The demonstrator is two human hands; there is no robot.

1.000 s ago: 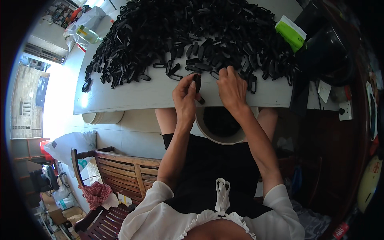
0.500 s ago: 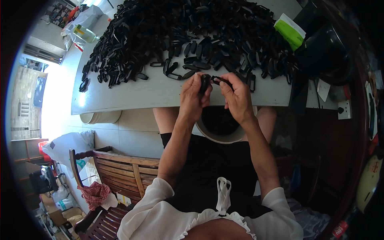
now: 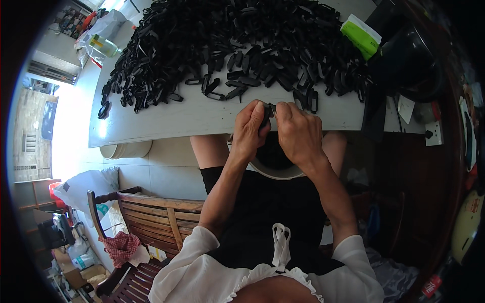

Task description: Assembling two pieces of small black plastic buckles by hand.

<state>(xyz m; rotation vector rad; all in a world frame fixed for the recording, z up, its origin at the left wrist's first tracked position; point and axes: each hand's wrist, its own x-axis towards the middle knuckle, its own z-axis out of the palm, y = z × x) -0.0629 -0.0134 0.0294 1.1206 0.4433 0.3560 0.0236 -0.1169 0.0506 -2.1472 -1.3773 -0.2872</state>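
My left hand (image 3: 247, 132) is closed around a small black plastic part (image 3: 266, 114), held upright between thumb and fingers just over the table's front edge. Right against it, my right hand (image 3: 301, 135) is closed, knuckles up, its fingertips meeting the part's upper end. A dark bit shows between the two hands; whatever else the right fingers hold is hidden. On the white table (image 3: 192, 115) a large heap of similar black oblong parts (image 3: 202, 35) spreads out beyond my hands. Below them, between my knees, stands a pale bucket (image 3: 283, 174) with dark contents.
A green-and-white packet (image 3: 361, 38) lies by a black container (image 3: 409, 65) at the right. At the far left of the table is a clear bottle (image 3: 103, 45). A wooden bench (image 3: 159, 214) with a red checked cloth (image 3: 121, 248) stands at my left.
My right hand has turned knuckles-up and closed in against the left, covering the slim dark thing it held. Both hands came slightly nearer to me.
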